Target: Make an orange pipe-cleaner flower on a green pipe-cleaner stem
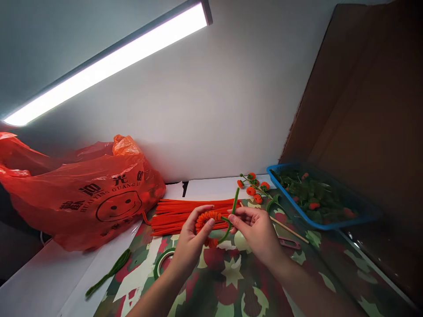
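Observation:
An orange coil of fuzzy wire (209, 217) curves round at the centre, held between the thumb and fingers of my left hand (197, 231). Green fuzzy stem wire (235, 200) runs from the coil and rises upright. My right hand (249, 222) pinches this green wire just right of the coil. Behind both hands lies a bundle of orange-red pipe cleaners (168, 215). A roll of green tape (158, 264) rests beside my left forearm. Part of the coil is hidden by my left thumb.
A red plastic bag (115, 193) stands at left, near green pipe cleaners (109, 273). Orange flowers (251, 190) on green stems lie behind my right hand, beside a blue basket (299, 215) of leaves. A wooden stick (291, 231), pink tool (289, 243) and cardboard (357, 97) are at right.

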The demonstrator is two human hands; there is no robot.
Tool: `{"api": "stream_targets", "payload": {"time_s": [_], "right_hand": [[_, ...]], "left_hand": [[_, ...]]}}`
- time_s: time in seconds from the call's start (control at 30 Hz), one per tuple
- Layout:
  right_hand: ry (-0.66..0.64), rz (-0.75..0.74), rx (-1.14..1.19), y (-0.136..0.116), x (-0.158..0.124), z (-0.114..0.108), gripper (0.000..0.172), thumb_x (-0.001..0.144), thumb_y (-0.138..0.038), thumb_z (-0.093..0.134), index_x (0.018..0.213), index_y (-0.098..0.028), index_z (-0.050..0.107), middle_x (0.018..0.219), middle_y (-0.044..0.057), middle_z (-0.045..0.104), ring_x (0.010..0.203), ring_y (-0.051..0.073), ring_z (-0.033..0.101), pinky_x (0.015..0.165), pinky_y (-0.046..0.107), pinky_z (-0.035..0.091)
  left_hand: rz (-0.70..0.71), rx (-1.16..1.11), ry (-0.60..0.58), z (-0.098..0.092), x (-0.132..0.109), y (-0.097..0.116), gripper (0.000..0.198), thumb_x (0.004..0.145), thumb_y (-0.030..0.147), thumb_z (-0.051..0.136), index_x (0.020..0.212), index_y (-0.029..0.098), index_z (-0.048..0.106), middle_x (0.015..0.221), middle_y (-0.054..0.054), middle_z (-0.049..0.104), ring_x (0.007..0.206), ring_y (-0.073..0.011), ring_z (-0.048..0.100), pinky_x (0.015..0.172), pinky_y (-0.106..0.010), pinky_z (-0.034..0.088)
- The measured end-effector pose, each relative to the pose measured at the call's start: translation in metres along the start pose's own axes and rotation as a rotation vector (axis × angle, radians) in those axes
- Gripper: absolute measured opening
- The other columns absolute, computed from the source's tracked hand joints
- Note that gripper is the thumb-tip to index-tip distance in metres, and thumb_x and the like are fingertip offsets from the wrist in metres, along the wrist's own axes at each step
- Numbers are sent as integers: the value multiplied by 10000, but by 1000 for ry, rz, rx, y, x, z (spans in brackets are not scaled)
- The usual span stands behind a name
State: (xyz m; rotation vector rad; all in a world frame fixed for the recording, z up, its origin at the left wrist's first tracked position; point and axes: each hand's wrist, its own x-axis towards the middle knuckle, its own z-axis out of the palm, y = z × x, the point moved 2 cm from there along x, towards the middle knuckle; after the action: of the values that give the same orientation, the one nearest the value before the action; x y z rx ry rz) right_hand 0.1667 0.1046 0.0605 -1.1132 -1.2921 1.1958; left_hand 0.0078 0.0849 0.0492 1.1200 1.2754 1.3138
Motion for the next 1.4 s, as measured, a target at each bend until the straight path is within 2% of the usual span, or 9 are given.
{"api": "stream_targets", "payload": {"time_s": [0.1,0.33,0.63,0.93,1.13,1.23,1.33,1.4], "right_hand": [[-12,36,83,3,-2,3,311,689,-463,731,704,-158,672,604,17,648,526,150,628,538,250,494],[-103,67,44,3,-6,7,288,704,-431,722,747,-147,696,637,23,664,520,140,624,506,235,491],[-107,49,-31,12,-4,6,243,748,-393,687,760,-150,680,649,8,648,499,123,599,484,226,458],[-111,25,-72,12,-4,6,253,775,-386,656,796,-137,694,706,26,662,524,126,606,527,238,461],[-98,30,-63,10,-3,4,220,765,-356,659,765,-137,678,660,23,656,514,131,596,523,243,466],[-77,-30,-124,9,-2,1,193,782,-336,643,750,-150,682,676,33,671,573,153,618,566,260,484],[43,-198,-242,7,-2,-1,141,783,-303,653,767,-170,699,806,61,712,778,196,659,718,295,507],[108,-317,-304,5,-4,-2,112,792,-278,653,771,-181,705,844,62,717,843,202,655,775,306,499]], "left_hand": [[-33,-16,-47,5,-3,-5,434,684,411,756,1051,218,628,686,13,613,510,-96,513,483,-204,437],[-41,-32,-93,4,-1,-7,297,657,392,775,835,185,658,626,6,589,500,-91,492,443,-195,438],[-32,11,-25,3,-1,-7,299,682,404,740,837,183,611,651,20,564,453,-55,415,431,-182,426],[-57,35,-112,2,3,-8,374,695,450,732,916,163,638,522,54,452,430,-49,332,391,-162,318],[-80,90,-153,2,5,-12,446,714,511,697,947,136,637,472,76,380,398,-50,309,390,-184,352],[-44,127,-155,1,6,-15,449,723,524,683,930,128,638,478,68,389,414,-55,337,398,-176,345],[-43,141,-153,3,5,-17,446,735,530,668,921,127,629,492,54,429,422,-60,367,395,-169,324],[-33,140,-146,5,5,-17,429,741,520,664,912,127,629,504,49,446,424,-57,370,394,-164,306]]}}
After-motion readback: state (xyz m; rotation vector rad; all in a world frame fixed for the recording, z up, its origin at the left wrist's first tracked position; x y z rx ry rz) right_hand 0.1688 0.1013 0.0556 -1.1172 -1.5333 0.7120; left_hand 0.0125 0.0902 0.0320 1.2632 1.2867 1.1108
